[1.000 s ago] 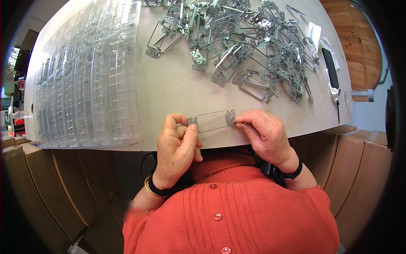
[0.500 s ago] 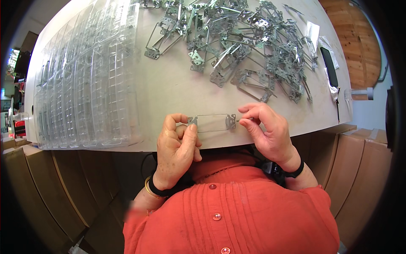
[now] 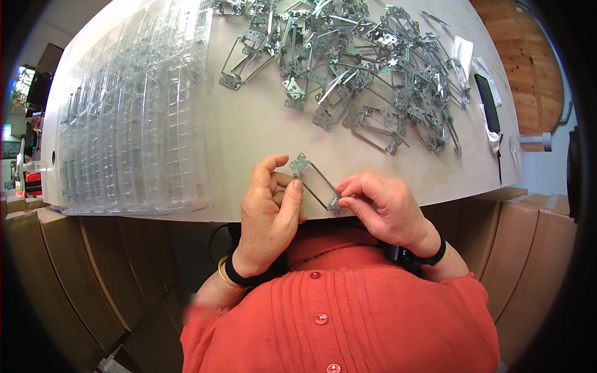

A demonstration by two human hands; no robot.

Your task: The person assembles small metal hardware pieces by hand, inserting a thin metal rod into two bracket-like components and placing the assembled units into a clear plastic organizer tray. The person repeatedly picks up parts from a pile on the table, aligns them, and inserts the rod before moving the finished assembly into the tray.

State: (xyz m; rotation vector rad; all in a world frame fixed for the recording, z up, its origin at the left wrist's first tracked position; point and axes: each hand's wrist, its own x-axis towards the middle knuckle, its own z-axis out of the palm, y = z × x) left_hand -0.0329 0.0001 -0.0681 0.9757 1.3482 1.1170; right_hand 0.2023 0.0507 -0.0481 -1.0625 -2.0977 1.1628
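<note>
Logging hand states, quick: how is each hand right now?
Left hand: closed, holding the metal frame near its far end.
Right hand: closed at the frame's near end; exactly what it pinches cannot be told.

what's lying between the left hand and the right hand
In the head view, a thin metal frame slants between the left hand and the right hand.

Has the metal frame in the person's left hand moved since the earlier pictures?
Yes: its right-hand end plate has swung toward the near edge of the table.
</note>
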